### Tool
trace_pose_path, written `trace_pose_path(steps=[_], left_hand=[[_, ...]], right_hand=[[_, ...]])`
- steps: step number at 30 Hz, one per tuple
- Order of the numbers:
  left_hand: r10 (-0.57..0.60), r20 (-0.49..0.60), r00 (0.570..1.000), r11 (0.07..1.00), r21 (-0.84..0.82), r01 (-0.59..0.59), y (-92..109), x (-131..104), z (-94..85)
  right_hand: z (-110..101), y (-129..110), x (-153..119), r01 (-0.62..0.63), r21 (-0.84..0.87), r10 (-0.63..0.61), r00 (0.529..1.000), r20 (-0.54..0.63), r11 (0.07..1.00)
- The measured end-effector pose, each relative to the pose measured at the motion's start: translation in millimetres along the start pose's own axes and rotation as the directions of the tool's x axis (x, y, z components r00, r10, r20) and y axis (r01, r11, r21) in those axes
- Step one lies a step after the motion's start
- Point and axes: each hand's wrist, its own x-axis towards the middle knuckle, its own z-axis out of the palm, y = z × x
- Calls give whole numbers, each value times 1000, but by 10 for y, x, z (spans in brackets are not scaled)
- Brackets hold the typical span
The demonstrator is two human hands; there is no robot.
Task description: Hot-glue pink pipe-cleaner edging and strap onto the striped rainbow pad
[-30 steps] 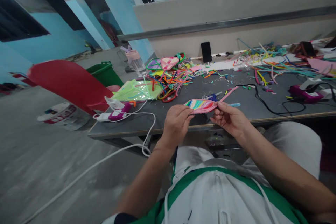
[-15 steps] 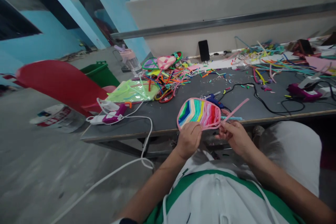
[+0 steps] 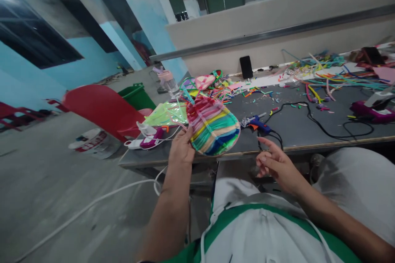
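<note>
My left hand (image 3: 182, 146) is closed on the edge of a rounded, rainbow-striped pipe-cleaner craft piece (image 3: 216, 125) with a pink border. The piece is raised over the table's front edge, with its pink and red stripes toward the upper left and blue ones at the lower right. A light blue stick (image 3: 187, 94) juts from its upper left end. To the right of it, my right hand (image 3: 274, 163) hovers in front of the table, index finger stretched out and nothing held. A blue glue gun (image 3: 261, 126) with an orange trigger lies on the table between the piece and that hand.
Loose coloured pipe cleaners (image 3: 342, 76) are strewn along the back of the grey table (image 3: 296, 129). A phone (image 3: 246, 67) leans at the rear. Purple power strips (image 3: 152, 139) sit at both sides, with cables. A red chair (image 3: 98, 107) and green bin (image 3: 138, 96) stand left.
The craft piece has been turned over, with its stripes now running the other way. My left hand shifted left with it. My right hand let go, and the glue gun is more exposed.
</note>
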Motion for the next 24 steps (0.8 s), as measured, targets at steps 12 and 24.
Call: trace_pose_path(steps=[12, 24], left_hand=[[-3, 31, 999, 998, 60, 1, -143, 110, 136], [568, 257, 782, 444, 704, -554, -66, -208, 263]], right_hand=[[-121, 49, 71, -27, 1, 27, 997, -65, 1000], [-155, 73, 52, -55, 40, 59, 993, -105, 998]])
